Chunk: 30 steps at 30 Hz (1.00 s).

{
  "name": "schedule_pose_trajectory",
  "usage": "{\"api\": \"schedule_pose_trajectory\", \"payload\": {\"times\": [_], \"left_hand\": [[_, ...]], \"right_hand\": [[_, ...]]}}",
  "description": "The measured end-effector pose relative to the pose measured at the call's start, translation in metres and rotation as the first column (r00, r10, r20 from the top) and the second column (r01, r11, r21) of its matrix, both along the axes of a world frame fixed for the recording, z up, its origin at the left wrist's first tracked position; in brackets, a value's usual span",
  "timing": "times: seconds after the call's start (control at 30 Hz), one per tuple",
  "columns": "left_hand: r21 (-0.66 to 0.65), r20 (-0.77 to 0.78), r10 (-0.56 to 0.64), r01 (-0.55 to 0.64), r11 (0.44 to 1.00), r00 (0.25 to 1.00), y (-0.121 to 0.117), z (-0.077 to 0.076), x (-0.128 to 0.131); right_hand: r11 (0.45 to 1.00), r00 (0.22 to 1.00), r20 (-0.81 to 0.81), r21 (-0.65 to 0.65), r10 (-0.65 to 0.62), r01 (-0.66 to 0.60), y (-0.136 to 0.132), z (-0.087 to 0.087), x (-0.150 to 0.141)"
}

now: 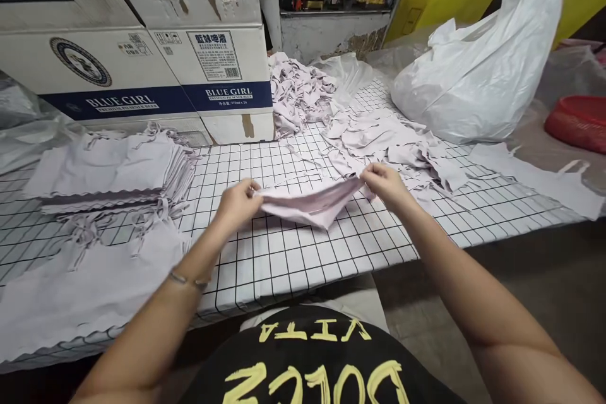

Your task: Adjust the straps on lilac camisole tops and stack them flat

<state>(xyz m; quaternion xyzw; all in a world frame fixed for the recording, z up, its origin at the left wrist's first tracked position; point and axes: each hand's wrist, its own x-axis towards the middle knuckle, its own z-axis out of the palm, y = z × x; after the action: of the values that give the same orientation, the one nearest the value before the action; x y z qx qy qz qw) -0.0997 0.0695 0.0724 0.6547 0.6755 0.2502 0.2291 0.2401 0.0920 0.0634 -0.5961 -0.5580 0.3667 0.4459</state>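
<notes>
Stretched between my two hands is a pale pink fabric piece [315, 207], sagging to a point at its lower edge above the checked table. My left hand [239, 203] pinches its left end, fingers closed. At the other end my right hand [384, 184] grips the right corner between thumb and fingers. Just beyond my right hand lies a loose heap of similar pale pink fabric pieces [379, 139]. To the left sits a neat stack of folded pale garments with thin straps [108, 164], and another strapped garment [108, 265] lies flat in front of it.
A large beer carton [165, 129] stands at the back left. Behind the loose pieces is a second fabric pile [300, 91]. A full white plastic bag [468, 82] rests at the back right, near a red basket [577, 123]. The checked tablecloth [284, 259] covers the table to its front edge.
</notes>
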Motion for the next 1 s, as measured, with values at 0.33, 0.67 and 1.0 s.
{"api": "schedule_pose_trajectory", "payload": {"times": [0.33,0.67,1.0], "left_hand": [[0.025,-0.205,0.133,-0.130,0.991,0.970,0.140,0.172,-0.031],[-0.293,-0.680,-0.238,0.040,0.955,0.694,0.011,0.096,-0.013],[-0.542,-0.348,-0.548,0.314,0.780,0.760,-0.105,-0.013,-0.030]], "right_hand": [[0.996,0.992,0.092,0.033,-0.090,0.088,0.128,0.154,-0.038],[0.959,0.884,0.397,-0.230,0.246,-0.164,0.011,0.062,-0.010],[0.852,0.665,0.545,-0.420,0.511,-0.311,-0.102,-0.022,0.014]]}}
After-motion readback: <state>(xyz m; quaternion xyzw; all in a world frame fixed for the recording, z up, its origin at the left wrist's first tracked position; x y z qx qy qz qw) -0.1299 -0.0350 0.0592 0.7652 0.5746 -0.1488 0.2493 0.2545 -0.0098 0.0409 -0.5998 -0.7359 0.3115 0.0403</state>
